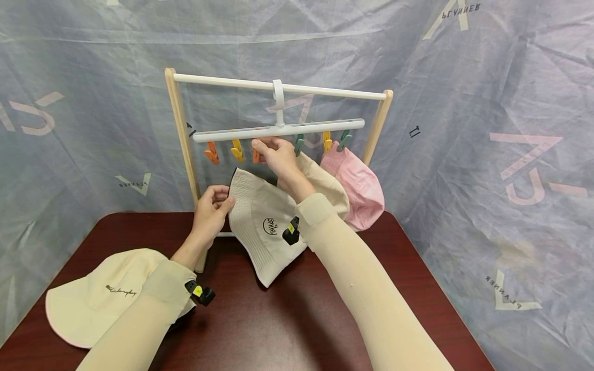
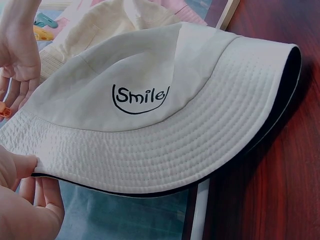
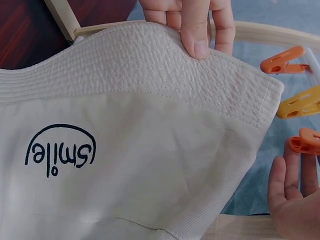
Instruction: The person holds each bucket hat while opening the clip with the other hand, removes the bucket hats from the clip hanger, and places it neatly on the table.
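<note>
A white bucket hat [image 1: 260, 219] with "smile" lettering hangs tilted below the hanger. My left hand [image 1: 211, 214] pinches its brim between thumb and fingers, seen closely in the left wrist view. Up at the hanger bar, my right hand [image 1: 280, 157] grips an orange clothespin [image 1: 256, 156]. In the right wrist view, the hat's brim corner is apart from that clothespin [image 3: 306, 142]. To the left hang another orange clothespin [image 1: 212, 153] and a yellow clothespin [image 1: 237, 150], with nothing in them.
The white hanger [image 1: 278, 131] hooks over the rail of a wooden rack [image 1: 178, 118]. A cream hat [image 1: 325, 188] and a pink hat [image 1: 359, 188] hang at the right from green and yellow clothespins. On the dark red table [image 1: 241, 330], a cream cap [image 1: 116, 288] lies at left.
</note>
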Demonstrator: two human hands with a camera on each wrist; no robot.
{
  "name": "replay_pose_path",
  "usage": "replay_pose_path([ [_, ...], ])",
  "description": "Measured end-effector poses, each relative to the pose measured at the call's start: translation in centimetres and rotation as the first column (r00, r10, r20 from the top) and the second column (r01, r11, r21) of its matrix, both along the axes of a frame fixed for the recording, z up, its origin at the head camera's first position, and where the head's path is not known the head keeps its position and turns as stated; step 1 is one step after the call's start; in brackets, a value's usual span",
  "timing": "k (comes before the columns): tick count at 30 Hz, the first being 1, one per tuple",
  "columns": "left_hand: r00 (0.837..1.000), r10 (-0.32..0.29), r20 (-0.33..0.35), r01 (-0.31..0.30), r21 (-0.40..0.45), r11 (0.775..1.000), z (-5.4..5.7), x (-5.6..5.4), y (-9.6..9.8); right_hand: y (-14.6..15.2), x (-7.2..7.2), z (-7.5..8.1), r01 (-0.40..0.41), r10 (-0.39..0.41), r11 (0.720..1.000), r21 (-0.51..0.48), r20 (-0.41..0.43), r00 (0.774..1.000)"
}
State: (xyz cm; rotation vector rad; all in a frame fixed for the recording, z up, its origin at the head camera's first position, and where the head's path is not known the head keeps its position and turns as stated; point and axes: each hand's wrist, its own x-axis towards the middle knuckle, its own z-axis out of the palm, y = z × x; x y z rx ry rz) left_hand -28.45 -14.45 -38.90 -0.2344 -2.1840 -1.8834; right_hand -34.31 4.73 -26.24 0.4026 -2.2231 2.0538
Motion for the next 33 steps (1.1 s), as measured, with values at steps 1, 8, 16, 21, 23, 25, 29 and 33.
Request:
replay_pose_path([
  [1,1.000,0.000,0.000,0.000,-0.002,1.000,-0.02,0.00,-0.01,-0.01,0.00,0.00,0.000,0.000,1.000,0.000,0.002,1.000],
  [8,1.000,0.003,0.003,-0.003,0.003,1.000,0.07,0.07,0.08,0.06,0.13,0.03,0.001,-0.001,1.000,0.006,0.002,1.000],
  [16,1.000,0.006,-0.004,-0.006,0.008,1.000,0.00,0.00,0.14,0.10,0.23,0.06,-0.009,0.009,1.000,0.023,-0.007,1.000],
  [21,1.000,0.002,-0.004,-0.002,0.010,1.000,0.06,0.03,0.17,0.14,0.25,0.10,-0.012,0.012,0.999,0.031,-0.004,1.000],
  [23,1.000,0.002,-0.004,-0.002,0.013,1.000,0.07,0.03,0.20,0.14,0.28,0.09,-0.012,0.012,0.999,0.034,-0.005,1.000],
  [25,1.000,0.002,-0.003,-0.002,0.014,1.000,0.08,0.04,0.22,0.15,0.29,0.07,-0.016,0.016,0.999,0.033,-0.006,1.000],
  [29,1.000,0.003,-0.001,-0.003,0.010,1.000,0.11,0.10,0.23,0.16,0.34,0.07,-0.019,0.020,0.999,0.030,-0.009,1.000],
  [33,1.000,0.001,0.001,-0.001,0.002,1.000,0.13,0.19,0.25,0.18,0.41,0.09,-0.020,0.020,1.000,0.023,-0.007,1.000],
])
